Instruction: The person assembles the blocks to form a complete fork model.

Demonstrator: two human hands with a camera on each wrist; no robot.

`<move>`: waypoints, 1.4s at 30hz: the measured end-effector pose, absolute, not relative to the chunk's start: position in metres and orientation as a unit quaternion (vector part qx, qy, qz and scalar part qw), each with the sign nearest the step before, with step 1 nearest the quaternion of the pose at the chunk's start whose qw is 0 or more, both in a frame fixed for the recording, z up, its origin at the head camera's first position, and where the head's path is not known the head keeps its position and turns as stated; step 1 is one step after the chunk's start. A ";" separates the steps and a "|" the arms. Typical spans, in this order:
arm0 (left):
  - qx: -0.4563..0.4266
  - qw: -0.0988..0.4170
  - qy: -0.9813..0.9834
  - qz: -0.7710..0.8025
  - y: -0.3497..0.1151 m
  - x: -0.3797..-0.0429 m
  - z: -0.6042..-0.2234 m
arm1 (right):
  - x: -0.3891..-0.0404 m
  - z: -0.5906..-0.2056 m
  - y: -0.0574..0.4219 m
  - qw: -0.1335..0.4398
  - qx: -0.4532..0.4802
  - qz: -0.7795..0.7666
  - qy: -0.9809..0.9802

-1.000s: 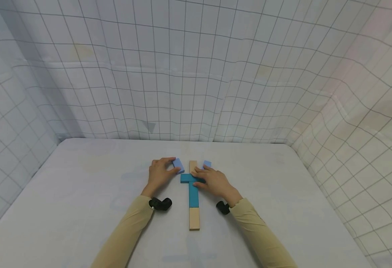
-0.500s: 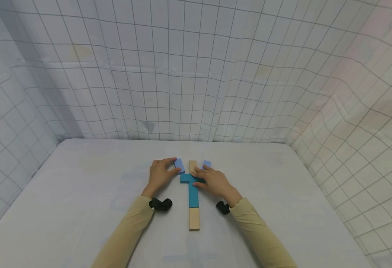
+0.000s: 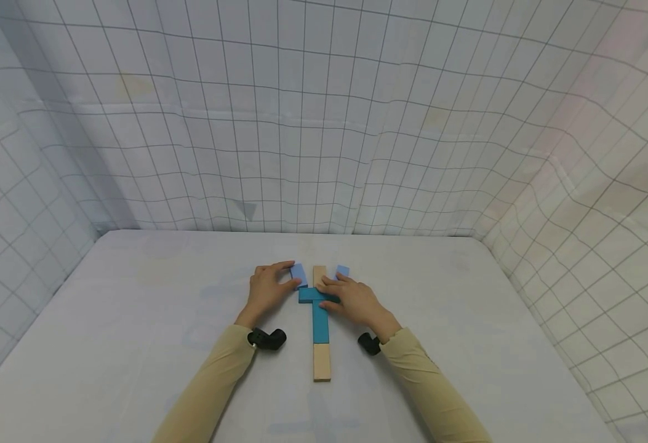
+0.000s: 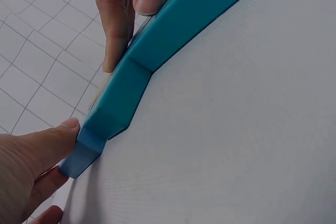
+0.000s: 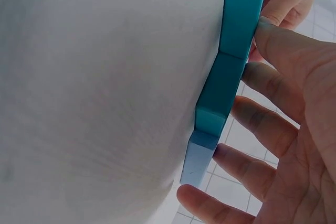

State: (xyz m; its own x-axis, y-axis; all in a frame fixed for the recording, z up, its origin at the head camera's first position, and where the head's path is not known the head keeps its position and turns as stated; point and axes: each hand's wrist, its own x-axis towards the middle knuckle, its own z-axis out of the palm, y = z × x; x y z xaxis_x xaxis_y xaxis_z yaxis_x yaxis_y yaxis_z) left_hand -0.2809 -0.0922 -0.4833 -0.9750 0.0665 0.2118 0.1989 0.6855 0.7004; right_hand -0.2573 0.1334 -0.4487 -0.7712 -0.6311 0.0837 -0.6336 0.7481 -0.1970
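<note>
My left hand [image 3: 265,290] pinches a light blue block [image 3: 299,275] between thumb and fingers. The block's near end meets the left part of a teal crossbar block [image 3: 306,295]. In the left wrist view, the thumb [image 4: 62,136] lies along that blue block's upper edge. My right hand [image 3: 355,301] lies spread over the crossbar's right part, fingertips pressing on the pieces. A second light blue block [image 3: 343,269] shows behind its fingers, partly hidden. Between the two blue blocks lies a pale wooden block [image 3: 319,274], its near part under my fingertips.
Toward me from the crossbar runs a teal block [image 3: 320,322], with a wooden block [image 3: 321,362] at its near end. All lie flat on a white-covered table [image 3: 152,344]. Gridded white curtains [image 3: 324,123] hang around the back and sides.
My left hand has slid the light blue block slightly right and nearer, up to the teal crossbar, turning it a little straighter. The right hand has stayed in place.
</note>
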 end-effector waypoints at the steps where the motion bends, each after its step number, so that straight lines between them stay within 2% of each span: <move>1: -0.074 0.085 -0.914 -0.390 -0.092 -0.281 -0.483 | -0.257 -0.449 0.133 0.006 0.338 0.108 -0.935; 42: -0.075 0.087 -0.905 -0.409 -0.092 -0.276 -0.483 | -0.256 -0.448 0.133 0.003 0.342 0.129 -0.931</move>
State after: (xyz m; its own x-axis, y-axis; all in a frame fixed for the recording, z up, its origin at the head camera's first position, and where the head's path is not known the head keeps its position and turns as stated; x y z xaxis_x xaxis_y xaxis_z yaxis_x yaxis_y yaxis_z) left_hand -0.2756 -0.0923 -0.4831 -0.9735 0.0644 0.2196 0.2074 0.6536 0.7278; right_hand -0.2558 0.1332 -0.4479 -0.7666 -0.6351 0.0945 -0.6369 0.7334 -0.2376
